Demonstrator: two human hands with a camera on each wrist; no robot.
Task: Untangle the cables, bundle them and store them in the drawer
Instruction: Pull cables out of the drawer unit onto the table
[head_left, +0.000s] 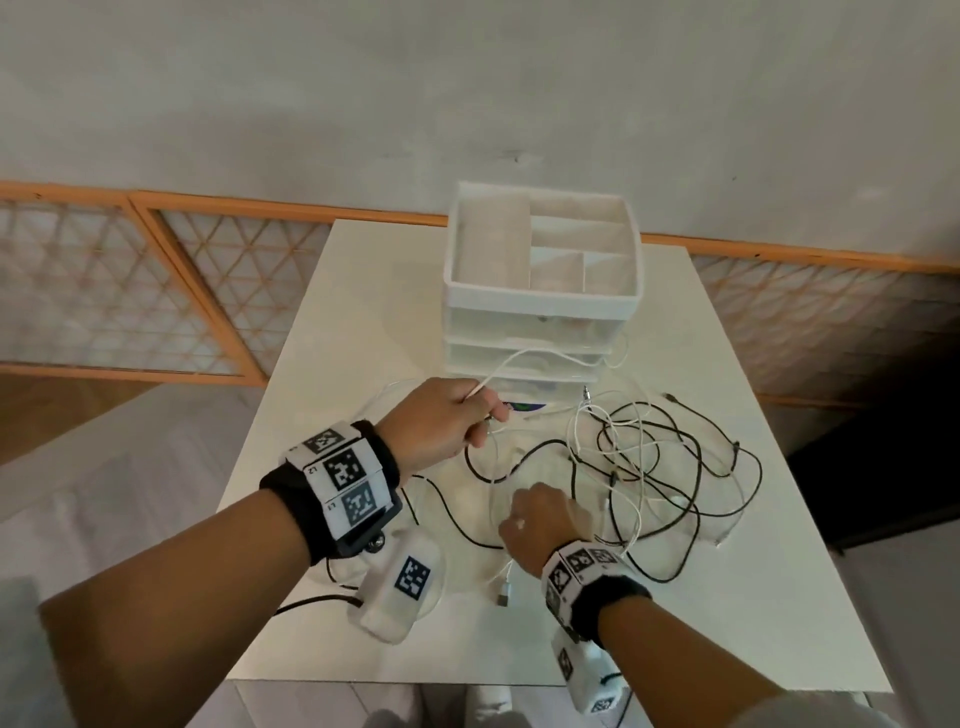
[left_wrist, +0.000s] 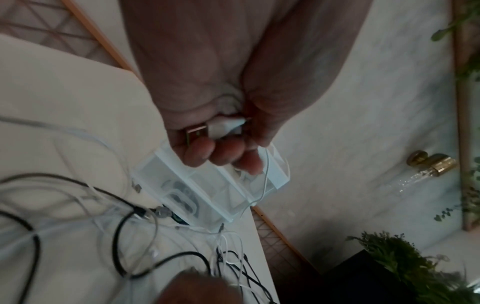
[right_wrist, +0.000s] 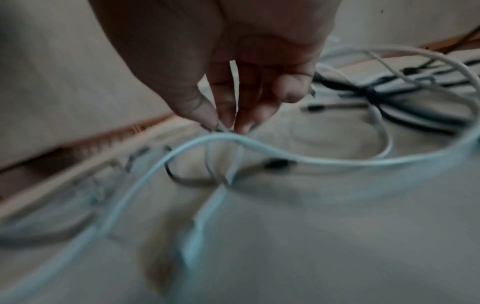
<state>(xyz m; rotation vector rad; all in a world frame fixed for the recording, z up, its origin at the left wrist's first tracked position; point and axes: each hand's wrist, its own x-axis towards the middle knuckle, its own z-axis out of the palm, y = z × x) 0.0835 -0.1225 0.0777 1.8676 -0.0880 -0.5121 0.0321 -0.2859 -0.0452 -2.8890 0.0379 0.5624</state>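
Head view first: small white square table (head_left: 322, 364) with a white plastic drawer organizer (head_left: 543, 291) standing at its far edge, open divided tray on top, clear-fronted drawers below. In front of it is a messy tangle of thin black cables (head_left: 670, 457) and thin white cables (head_left: 587, 441), spread mostly over the right half of the table. The left hand (head_left: 441, 421) is lifted just in front of the drawers, fingers curled into a fist around one white cable that arcs up and over to the organizer. The right hand (head_left: 543, 525) is lower and nearer, fingers pointing down into the tangle. A white USB plug (head_left: 504, 592) lies on the table just by that wrist.

Left wrist view: the left hand (left_wrist: 221, 131) is closed around a white USB connector (left_wrist: 221, 127), metal tip poking out, cord trailing down past the organizer (left_wrist: 207, 185).

Right wrist view (pretty blurry): right hand (right_wrist: 233, 82) with thumb and fingertips (right_wrist: 207, 117) pinched on a thin white cord, just above a thicker pale cable (right_wrist: 259, 148) looping over the table.
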